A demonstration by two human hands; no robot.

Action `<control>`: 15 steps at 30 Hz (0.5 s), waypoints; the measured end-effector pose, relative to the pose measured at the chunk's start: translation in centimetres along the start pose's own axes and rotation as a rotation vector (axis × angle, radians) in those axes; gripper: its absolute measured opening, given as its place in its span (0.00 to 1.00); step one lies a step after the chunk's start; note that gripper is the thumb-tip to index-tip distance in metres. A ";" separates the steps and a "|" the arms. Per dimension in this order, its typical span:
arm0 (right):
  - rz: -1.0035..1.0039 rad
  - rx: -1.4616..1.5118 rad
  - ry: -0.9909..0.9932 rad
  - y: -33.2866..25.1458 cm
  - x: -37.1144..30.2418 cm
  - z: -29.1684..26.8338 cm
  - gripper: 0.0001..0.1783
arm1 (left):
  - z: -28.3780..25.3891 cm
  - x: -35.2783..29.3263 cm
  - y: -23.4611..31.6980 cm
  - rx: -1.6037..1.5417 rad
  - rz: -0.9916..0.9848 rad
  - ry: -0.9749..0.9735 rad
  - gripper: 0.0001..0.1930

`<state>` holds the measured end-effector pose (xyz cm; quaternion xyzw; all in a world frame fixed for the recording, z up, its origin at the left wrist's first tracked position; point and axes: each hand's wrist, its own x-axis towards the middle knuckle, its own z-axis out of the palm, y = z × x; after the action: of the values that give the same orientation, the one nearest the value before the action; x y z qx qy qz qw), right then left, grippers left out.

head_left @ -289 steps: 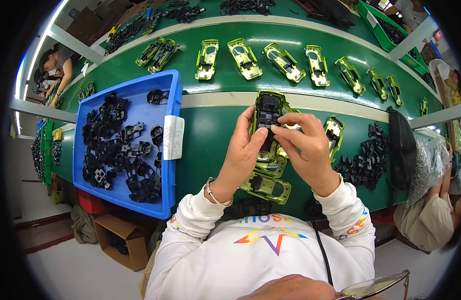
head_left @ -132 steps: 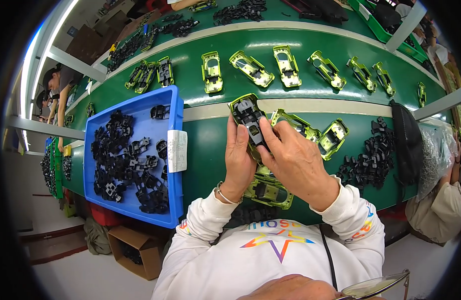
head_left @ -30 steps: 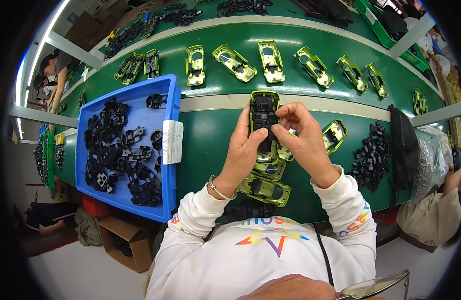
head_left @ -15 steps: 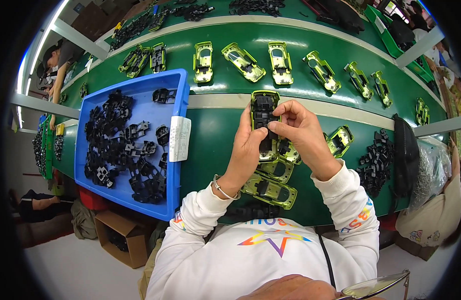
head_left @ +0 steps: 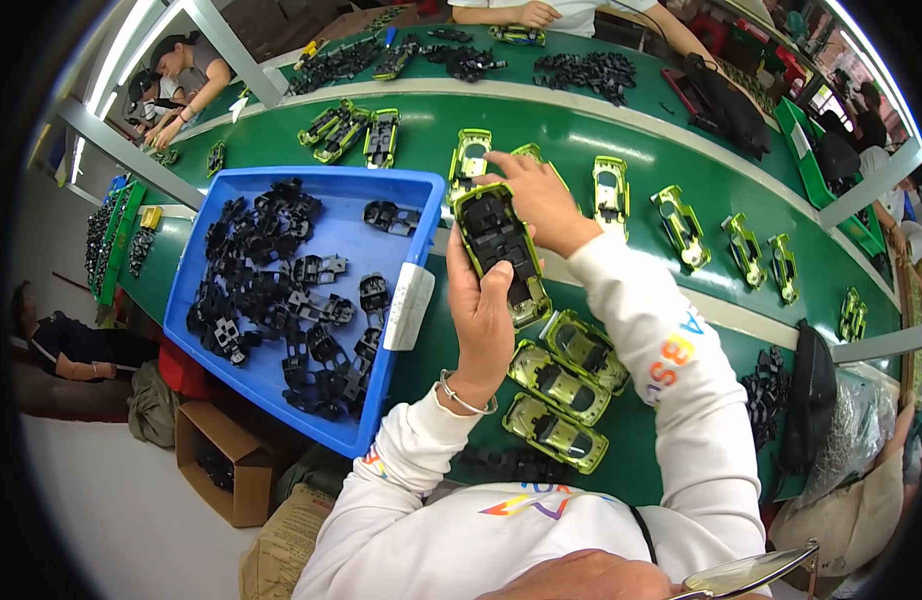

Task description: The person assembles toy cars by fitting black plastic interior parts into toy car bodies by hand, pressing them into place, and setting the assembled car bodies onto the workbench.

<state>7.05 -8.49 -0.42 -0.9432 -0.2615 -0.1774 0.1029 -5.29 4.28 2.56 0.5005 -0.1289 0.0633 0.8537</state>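
Across the counter [head_left: 661,165], the right hand [head_left: 541,202], fingers outstretched, grip unclear, has moved to a lime shell [head_left: 471,147], leaving only the left hand [head_left: 483,325] clasping the toy car [head_left: 496,238].

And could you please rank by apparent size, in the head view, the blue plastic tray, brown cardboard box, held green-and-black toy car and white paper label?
1. Blue plastic tray
2. Brown cardboard box and green-and-black toy car: unsure, too alike, and the car looks nearer
3. White paper label

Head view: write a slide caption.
Left hand holding a green toy car beside a blue bin, right hand at a second car.
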 end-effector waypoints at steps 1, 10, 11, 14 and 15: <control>0.037 -0.086 -0.044 0.4 1.0 1.4 0.25 | -0.2 0.4 -0.5 -0.024 -0.014 0.046 0.29; -0.063 -0.102 -0.011 3.4 3.7 4.8 0.08 | -1.0 3.4 -2.0 -0.070 -0.016 0.222 0.27; -0.057 -0.100 0.016 3.3 3.6 4.4 0.05 | -1.8 3.9 -2.2 -0.033 -0.050 0.233 0.27; -0.082 -0.127 0.073 3.6 3.1 2.9 0.05 | -1.1 4.9 -1.6 -0.073 0.021 0.317 0.28; -0.070 -0.085 0.138 4.0 2.7 2.2 0.04 | -0.7 5.4 -1.4 -0.077 0.060 0.333 0.29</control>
<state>11.93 -10.02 -1.78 -0.9224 -0.2789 -0.2565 0.0745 0.35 4.11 2.63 0.4460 -0.0029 0.1658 0.8796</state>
